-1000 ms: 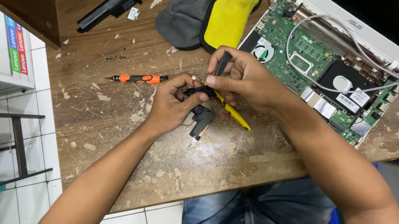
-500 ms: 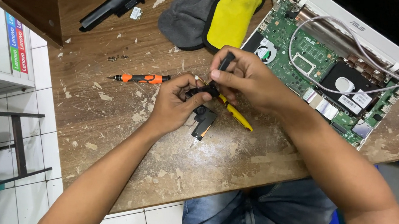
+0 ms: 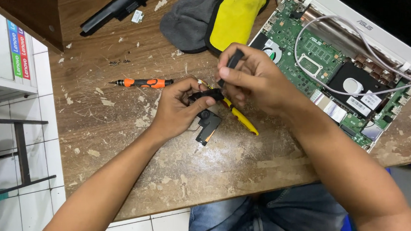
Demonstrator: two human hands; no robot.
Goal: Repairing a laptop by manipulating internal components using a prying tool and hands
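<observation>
- The black part [image 3: 209, 124] is a small, blocky plastic piece with a rounded top and a thin wire trailing from its lower end; it hangs just above the counter [image 3: 171, 171], between the two hands.
- The left hand [image 3: 178, 107] is closed on the part's upper end, thumb and fingers pinching it.
- The right hand [image 3: 256, 80] is curled around a black strip [image 3: 233, 60] that sticks up past its fingers; its fingertips meet the left hand's at the part.
- A yellow tool [image 3: 242, 120] lies slanted on the counter under the right hand, its upper end hidden.
- How the strip joins the part is covered by fingers and hard to make out.
- An orange-and-black screwdriver [image 3: 140, 83] lies just left of the left hand.
- An opened laptop [image 3: 337, 67] sits to the right, green board and a grey cable showing, its screen cut off by the frame.
- A grey-and-yellow cloth [image 3: 217, 13] lies behind the hands; a black bar [image 3: 116, 8] lies further left.
- At the far left a white surface carries a narrow upright strip of blue, red and green labels [image 3: 19, 49], partly cut off.
</observation>
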